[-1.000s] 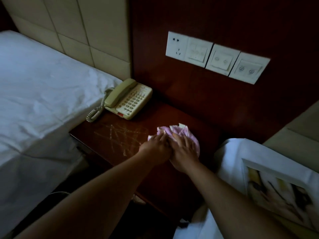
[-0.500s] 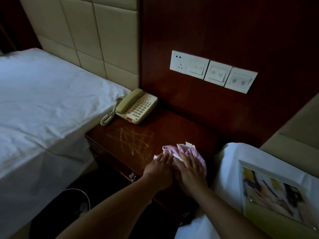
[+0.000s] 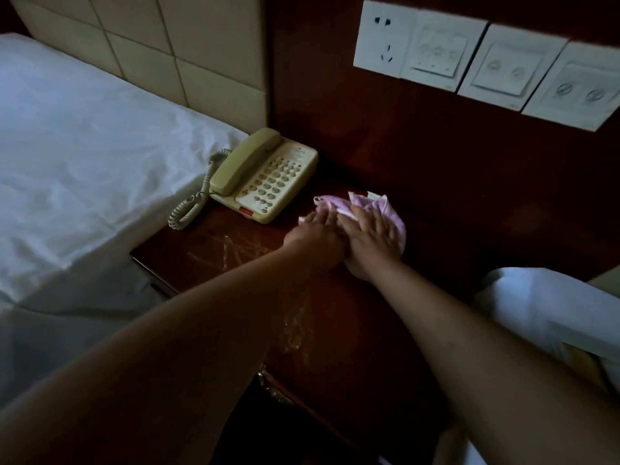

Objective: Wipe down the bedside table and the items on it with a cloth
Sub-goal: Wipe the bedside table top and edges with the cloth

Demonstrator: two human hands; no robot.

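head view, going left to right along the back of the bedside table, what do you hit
coiled cord → telephone → left hand → right hand, both pressing the pink cloth → white bedding

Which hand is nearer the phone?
Left. The left hand lies on the cloth just right of the phone; the right hand lies beyond it, farther right.

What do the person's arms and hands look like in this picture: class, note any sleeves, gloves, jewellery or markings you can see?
Both forearms are bare right up to the picture's edge: no sleeves show. The left hand and right hand wear no gloves. No watch, bracelet or ring shows, though the light is dim. No markings can be made out.
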